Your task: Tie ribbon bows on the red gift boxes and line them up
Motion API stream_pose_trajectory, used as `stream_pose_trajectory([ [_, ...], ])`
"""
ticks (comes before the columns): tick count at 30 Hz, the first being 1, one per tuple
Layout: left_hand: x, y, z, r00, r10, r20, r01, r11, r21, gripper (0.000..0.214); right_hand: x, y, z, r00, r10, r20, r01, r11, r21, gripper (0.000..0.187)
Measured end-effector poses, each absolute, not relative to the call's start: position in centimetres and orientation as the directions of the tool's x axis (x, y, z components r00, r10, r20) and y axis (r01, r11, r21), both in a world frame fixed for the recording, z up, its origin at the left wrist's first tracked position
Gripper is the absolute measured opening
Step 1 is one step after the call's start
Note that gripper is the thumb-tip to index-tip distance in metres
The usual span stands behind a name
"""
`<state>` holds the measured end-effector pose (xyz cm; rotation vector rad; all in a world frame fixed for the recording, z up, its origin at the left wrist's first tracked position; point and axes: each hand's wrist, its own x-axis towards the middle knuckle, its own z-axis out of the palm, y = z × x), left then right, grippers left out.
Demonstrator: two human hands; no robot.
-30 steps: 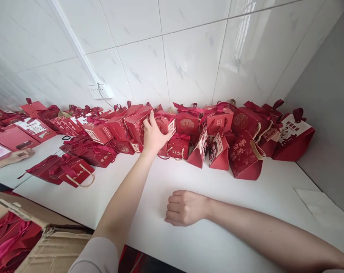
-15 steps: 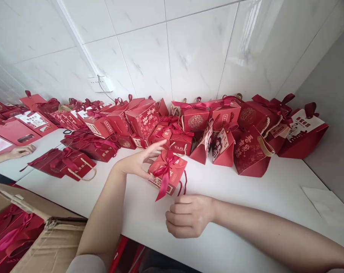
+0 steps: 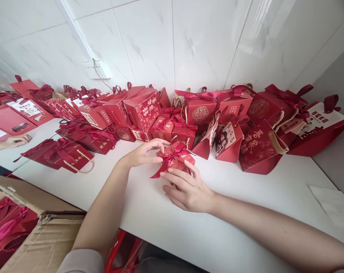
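A small red gift box [image 3: 176, 156] with a dark red ribbon bow on top sits on the white table in front of me. My left hand [image 3: 145, 154] grips its left corner, thumb at the near side and bent fingers reaching round the back. Over the near right side lies my right hand [image 3: 186, 185], palm down, its fingers spread and touching the box. That hand covers most of the box's front and its cord handle.
Red gift boxes with ribbons and cord handles [image 3: 200, 112] crowd the wall side. Two dark red boxes [image 3: 72, 155] stand left of me. A cardboard carton [image 3: 58, 235] holds more red boxes at lower left. Another person's hand [image 3: 17, 141] rests at far left.
The gift box has turned and moved slightly away from me. My right hand has gone from a closed fist to spread fingers on the box. The view has shifted slightly.
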<state>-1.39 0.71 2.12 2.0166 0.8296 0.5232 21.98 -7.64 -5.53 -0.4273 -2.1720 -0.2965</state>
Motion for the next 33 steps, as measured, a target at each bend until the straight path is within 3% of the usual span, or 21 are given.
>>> stream_pose_trajectory([
  [4,-0.1,0.1,1.9,0.684,0.720,0.116,0.401,-0.505,0.765,0.024,21.8,-7.9,-5.1,-0.661,0.319,0.679,0.433,0.901,-0.001,0.032],
  [7,1.1,-0.2,1.3,0.636,0.748,0.190,0.404,-0.533,0.744,0.016,21.9,-7.8,-4.7,-0.682,0.342,0.646,0.402,0.914,-0.059,0.033],
  [11,2.0,-0.4,0.9,0.590,0.770,0.242,0.415,-0.546,0.728,0.008,22.2,-7.5,-4.2,-0.613,0.343,0.712,0.339,0.928,-0.154,0.032],
  [16,1.9,-0.2,0.7,0.573,0.783,0.242,0.440,-0.543,0.716,0.012,22.6,-7.3,-3.9,-0.501,0.268,0.823,0.211,0.960,-0.184,0.028],
  [21,2.4,-0.2,0.2,0.544,0.798,0.260,0.390,-0.514,0.764,0.016,22.8,-6.9,-3.6,-0.412,0.274,0.869,0.150,0.961,-0.232,0.024],
  [24,3.2,-0.5,-0.3,0.484,0.832,0.270,0.393,-0.483,0.783,0.016,23.0,-6.6,-3.0,-0.369,0.348,0.862,0.079,0.936,-0.344,0.019],
  [30,3.9,-0.2,-1.1,0.469,0.860,0.202,0.343,-0.388,0.855,0.030,23.8,-5.9,-1.5,-0.238,0.630,0.739,0.088,0.772,-0.629,0.015],
  [33,3.8,0.0,-1.1,0.469,0.865,0.177,0.329,-0.357,0.874,0.032,24.0,-5.5,-1.0,-0.302,0.706,0.640,0.058,0.684,-0.727,0.016],
])
